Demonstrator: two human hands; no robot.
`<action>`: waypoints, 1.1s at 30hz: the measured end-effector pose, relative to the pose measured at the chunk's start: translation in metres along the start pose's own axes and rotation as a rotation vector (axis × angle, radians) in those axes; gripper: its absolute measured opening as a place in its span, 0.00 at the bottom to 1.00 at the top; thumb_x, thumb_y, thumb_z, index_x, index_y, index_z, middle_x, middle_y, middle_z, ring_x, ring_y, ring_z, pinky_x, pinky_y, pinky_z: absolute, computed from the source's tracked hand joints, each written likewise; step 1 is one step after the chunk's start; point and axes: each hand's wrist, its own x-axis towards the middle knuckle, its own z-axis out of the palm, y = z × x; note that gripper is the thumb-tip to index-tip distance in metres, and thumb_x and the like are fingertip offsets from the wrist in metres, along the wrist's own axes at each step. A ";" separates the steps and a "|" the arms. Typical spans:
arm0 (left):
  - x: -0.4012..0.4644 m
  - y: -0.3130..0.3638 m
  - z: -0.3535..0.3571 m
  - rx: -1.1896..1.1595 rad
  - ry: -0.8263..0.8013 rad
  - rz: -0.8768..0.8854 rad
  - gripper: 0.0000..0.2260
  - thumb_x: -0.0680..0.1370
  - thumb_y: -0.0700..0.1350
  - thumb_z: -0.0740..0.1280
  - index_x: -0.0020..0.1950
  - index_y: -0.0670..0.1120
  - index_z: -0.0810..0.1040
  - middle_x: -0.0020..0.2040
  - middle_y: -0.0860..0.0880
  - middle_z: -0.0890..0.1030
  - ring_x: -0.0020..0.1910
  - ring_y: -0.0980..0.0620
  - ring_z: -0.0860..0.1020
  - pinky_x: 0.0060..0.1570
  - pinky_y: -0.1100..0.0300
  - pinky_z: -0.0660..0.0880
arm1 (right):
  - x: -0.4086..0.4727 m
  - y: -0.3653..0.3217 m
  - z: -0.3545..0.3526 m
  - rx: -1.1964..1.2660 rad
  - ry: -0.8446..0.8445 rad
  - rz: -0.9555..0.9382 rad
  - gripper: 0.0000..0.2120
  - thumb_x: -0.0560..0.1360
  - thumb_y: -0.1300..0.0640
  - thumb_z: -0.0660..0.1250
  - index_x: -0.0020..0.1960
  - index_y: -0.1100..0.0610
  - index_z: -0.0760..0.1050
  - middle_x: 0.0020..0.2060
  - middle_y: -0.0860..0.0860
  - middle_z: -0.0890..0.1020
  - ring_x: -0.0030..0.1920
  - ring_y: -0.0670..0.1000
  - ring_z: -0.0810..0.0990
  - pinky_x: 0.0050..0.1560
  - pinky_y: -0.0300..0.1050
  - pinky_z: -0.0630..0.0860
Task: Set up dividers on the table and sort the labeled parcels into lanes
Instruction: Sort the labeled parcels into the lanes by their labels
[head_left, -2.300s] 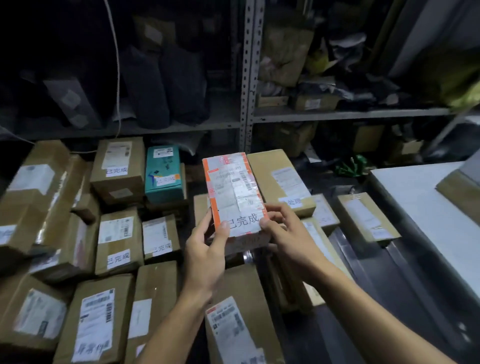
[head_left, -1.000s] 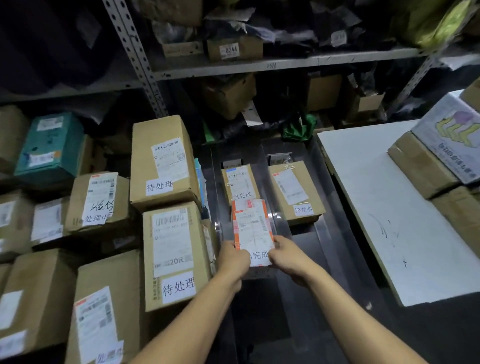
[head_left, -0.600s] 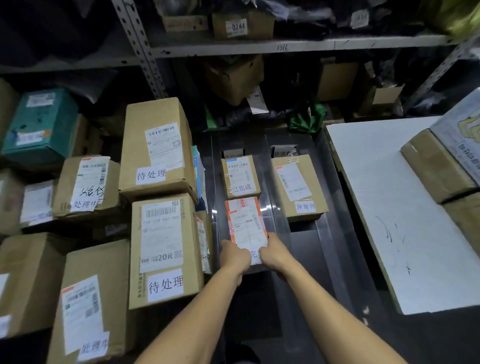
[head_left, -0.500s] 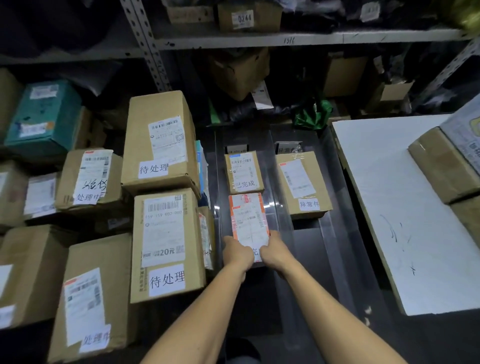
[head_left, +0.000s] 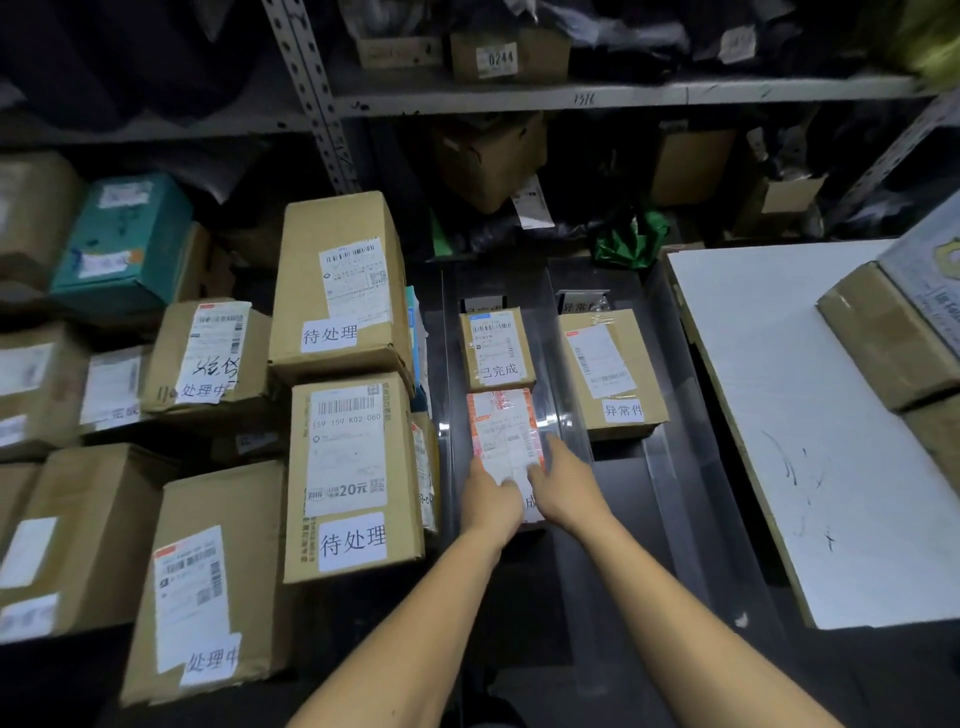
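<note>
Fingers (head_left: 558, 452) of right hand (head_left: 563, 488) lying flat on orange-edged parcel (head_left: 501, 434); left hand (head_left: 491, 501) gripping near edge. Two parcels sitting in lane; label partly hidden.

Brown matt cardboard parcels (head_left: 340, 291) with white paper labels. Small parcel wrapped in glossy clear tape over orange-edged paper label (head_left: 503, 434). Clear glossy plastic divider strips (head_left: 563, 364) on a dark smooth tabletop (head_left: 623, 519). White matt board (head_left: 810, 441), scuffed with pen marks. Grey perforated metal shelf upright (head_left: 311, 98). Teal cardboard box (head_left: 124, 244). Crinkled shiny green plastic bag (head_left: 631, 241).
</note>
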 end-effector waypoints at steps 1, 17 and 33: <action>-0.004 0.009 -0.001 -0.036 -0.012 0.008 0.19 0.81 0.40 0.60 0.71 0.48 0.67 0.64 0.49 0.78 0.54 0.51 0.77 0.48 0.61 0.74 | -0.003 -0.009 -0.006 0.009 0.029 -0.032 0.16 0.81 0.58 0.60 0.69 0.55 0.70 0.64 0.52 0.79 0.62 0.52 0.78 0.45 0.35 0.68; -0.088 0.146 -0.202 -0.141 0.430 0.761 0.09 0.78 0.47 0.68 0.56 0.58 0.73 0.49 0.59 0.79 0.47 0.66 0.78 0.42 0.74 0.74 | -0.080 -0.237 -0.009 0.353 0.212 -0.714 0.10 0.78 0.55 0.65 0.58 0.46 0.76 0.47 0.39 0.83 0.50 0.35 0.80 0.47 0.27 0.74; 0.020 0.042 -0.480 -0.199 0.524 0.441 0.06 0.77 0.49 0.69 0.53 0.55 0.77 0.48 0.58 0.81 0.46 0.67 0.77 0.40 0.76 0.70 | -0.031 -0.389 0.210 -0.001 -0.054 -0.526 0.19 0.78 0.47 0.65 0.68 0.48 0.72 0.51 0.42 0.81 0.51 0.44 0.82 0.56 0.48 0.79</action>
